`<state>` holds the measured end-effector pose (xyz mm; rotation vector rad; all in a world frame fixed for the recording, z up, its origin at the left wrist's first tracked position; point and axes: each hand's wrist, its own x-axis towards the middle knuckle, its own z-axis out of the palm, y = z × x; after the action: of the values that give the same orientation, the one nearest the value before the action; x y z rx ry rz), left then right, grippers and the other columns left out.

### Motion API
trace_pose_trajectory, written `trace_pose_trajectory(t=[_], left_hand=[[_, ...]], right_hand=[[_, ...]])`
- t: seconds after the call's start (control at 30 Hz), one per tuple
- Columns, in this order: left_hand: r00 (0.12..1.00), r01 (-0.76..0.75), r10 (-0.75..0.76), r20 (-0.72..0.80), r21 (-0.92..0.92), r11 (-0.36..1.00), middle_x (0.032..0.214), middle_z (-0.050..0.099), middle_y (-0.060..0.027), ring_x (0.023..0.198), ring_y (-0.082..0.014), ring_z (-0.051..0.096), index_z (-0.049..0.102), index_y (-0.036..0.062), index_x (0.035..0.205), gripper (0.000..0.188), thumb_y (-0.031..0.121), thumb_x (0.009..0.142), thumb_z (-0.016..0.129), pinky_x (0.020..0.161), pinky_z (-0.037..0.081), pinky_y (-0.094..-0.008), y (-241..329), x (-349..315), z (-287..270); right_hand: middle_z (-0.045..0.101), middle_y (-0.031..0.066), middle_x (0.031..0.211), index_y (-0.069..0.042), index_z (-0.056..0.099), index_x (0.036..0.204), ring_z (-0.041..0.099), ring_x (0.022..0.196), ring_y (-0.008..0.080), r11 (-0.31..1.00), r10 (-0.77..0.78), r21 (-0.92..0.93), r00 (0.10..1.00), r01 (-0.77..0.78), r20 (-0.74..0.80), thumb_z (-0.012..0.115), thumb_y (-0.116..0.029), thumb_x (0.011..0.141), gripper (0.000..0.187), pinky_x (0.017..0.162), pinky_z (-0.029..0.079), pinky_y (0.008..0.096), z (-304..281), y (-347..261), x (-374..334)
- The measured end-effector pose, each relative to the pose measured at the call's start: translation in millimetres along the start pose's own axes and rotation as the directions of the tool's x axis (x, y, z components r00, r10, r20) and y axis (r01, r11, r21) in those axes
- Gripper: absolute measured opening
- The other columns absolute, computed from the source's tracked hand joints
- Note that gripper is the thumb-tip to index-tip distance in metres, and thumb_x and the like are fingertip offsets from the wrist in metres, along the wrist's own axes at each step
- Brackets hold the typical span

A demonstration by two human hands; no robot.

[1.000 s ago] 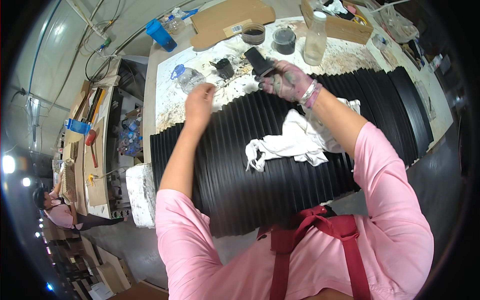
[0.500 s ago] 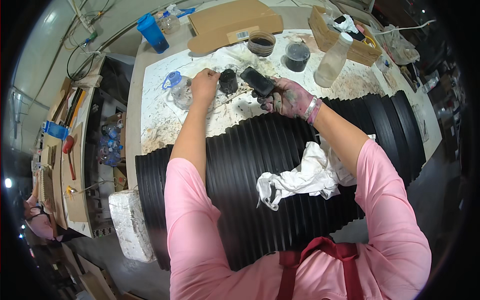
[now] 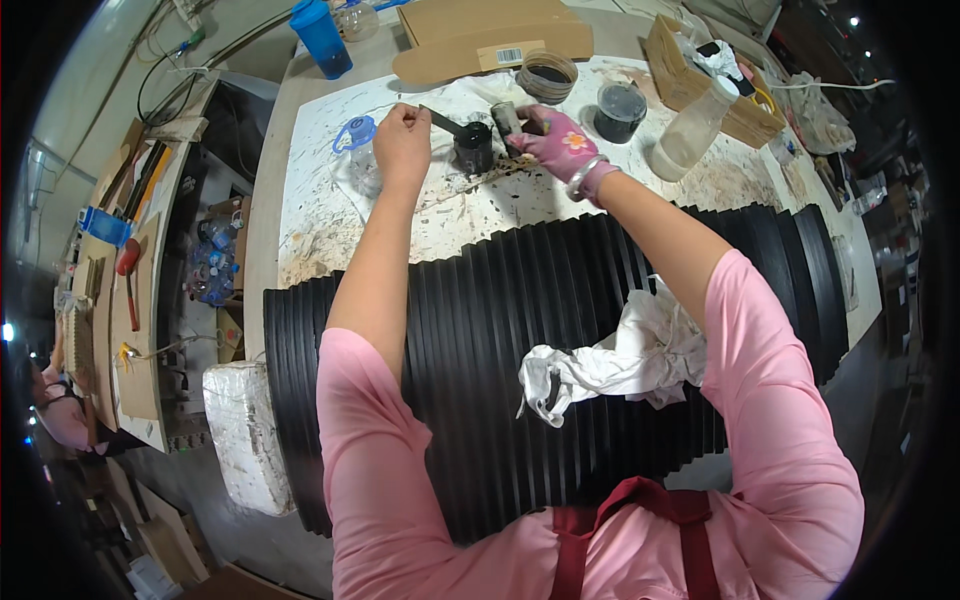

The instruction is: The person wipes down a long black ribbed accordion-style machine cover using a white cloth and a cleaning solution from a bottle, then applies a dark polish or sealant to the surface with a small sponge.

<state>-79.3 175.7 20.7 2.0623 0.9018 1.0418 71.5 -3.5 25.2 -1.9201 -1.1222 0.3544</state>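
Note:
My left hand (image 3: pixel 402 145), bare, pinches the end of a dark flat stick (image 3: pixel 441 121). The stick slants down to the right into a small black-stained cup (image 3: pixel 473 150). My right hand (image 3: pixel 560 143) wears a stained pink glove with a flower on its back. It grips a small dark block (image 3: pixel 505 122) on edge, just right of the cup. Its fingers partly hide the block, and I cannot tell what it is made of. A clear bottle with a blue cap (image 3: pixel 354 135) stands left of my left hand.
A long row of black ribbed strips (image 3: pixel 480 300) lies across the near table, with a white cloth (image 3: pixel 610 355) on it. Behind are a dark-filled jar (image 3: pixel 547 78), a lidded container (image 3: pixel 620 112), a translucent bottle (image 3: pixel 690 135), cardboard boxes (image 3: pixel 480 35) and a blue cup (image 3: pixel 321 40).
My right hand has turned over, from palm up to back up, and tipped the block on edge beside the cup. The stick now shows between my left fingers and the cup.

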Motion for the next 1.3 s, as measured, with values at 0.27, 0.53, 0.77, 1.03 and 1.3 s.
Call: trace_pose_trajectory(t=[0.27, 0.53, 0.77, 1.03, 1.3], left_hand=[[0.998, 0.044, -0.05, -0.045, -0.12, 0.992, 0.077, 0.069, -0.0137, 0.071, -0.0281, 0.065, 0.065, -0.0001, 0.084, 0.024, 0.023, 0.086, 0.065, 0.068, 0.049, -0.0375, 6.8, 7.6, -4.0], [0.999, 0.026, -0.03, -0.02, -0.168, 0.985, 0.076, 0.068, -0.0145, 0.068, -0.0289, 0.064, 0.062, 0.0, 0.083, 0.021, 0.02, 0.088, 0.065, 0.067, 0.049, -0.0379, 18.4, -12.2, 3.1], [0.994, -0.069, 0.063, -0.086, -0.075, 0.995, 0.073, 0.065, -0.0155, 0.069, -0.0341, 0.063, 0.06, 0.0013, 0.082, 0.021, 0.02, 0.091, 0.063, 0.065, 0.048, -0.0424, 21.4, -18.7, -1.5], [0.982, -0.173, 0.18, -0.049, 0.129, 0.976, 0.083, 0.064, -0.0167, 0.078, -0.0368, 0.062, 0.059, 0.0014, 0.082, 0.019, 0.019, 0.09, 0.063, 0.068, 0.048, -0.0453, 25.5, -27.2, -1.1], [0.962, -0.268, 0.272, -0.038, 0.083, 0.96, 0.084, 0.063, -0.016, 0.078, -0.0367, 0.061, 0.059, 0.002, 0.085, 0.018, 0.019, 0.09, 0.062, 0.069, 0.047, -0.0446, 33.3, -28.1, 0.6]], right_hand=[[0.071, 0.0168, 0.1, -0.013, 0.063, 0.12, 0.066, 0.1, 0.0352, 0.915, 0.027, -0.404, 0.999, -0.01, 0.036, 0.066, -0.039, 0.087, 0.042, 0.096, 0.04, 0.0478, 16.9, -42.1, 2.2], [0.069, 0.0172, 0.11, -0.009, 0.063, 0.123, 0.066, 0.103, 0.0324, 0.949, 0.188, -0.257, 0.982, -0.18, 0.007, 0.069, -0.04, 0.087, 0.048, 0.09, 0.049, 0.0396, 20.4, -60.3, 24.6], [0.072, 0.0159, 0.1, -0.011, 0.066, 0.119, 0.068, 0.095, 0.0305, 0.951, 0.106, -0.288, 0.994, -0.111, -0.033, 0.065, -0.038, 0.087, 0.042, 0.085, 0.051, 0.0391, 36.0, -51.5, 23.1], [0.07, 0.0153, 0.095, 0.001, 0.067, 0.102, 0.065, 0.088, 0.0292, 0.927, 0.175, 0.296, 0.963, -0.232, 0.207, 0.056, -0.026, 0.089, 0.032, 0.081, 0.048, 0.0384, 22.4, -6.4, 46.5], [0.072, 0.014, 0.1, -0.003, 0.067, 0.114, 0.067, 0.089, 0.0244, 0.983, 0.146, 0.091, 0.983, -0.157, 0.115, 0.058, -0.03, 0.092, 0.036, 0.08, 0.05, 0.0357, 25.2, -19.7, 33.5]])
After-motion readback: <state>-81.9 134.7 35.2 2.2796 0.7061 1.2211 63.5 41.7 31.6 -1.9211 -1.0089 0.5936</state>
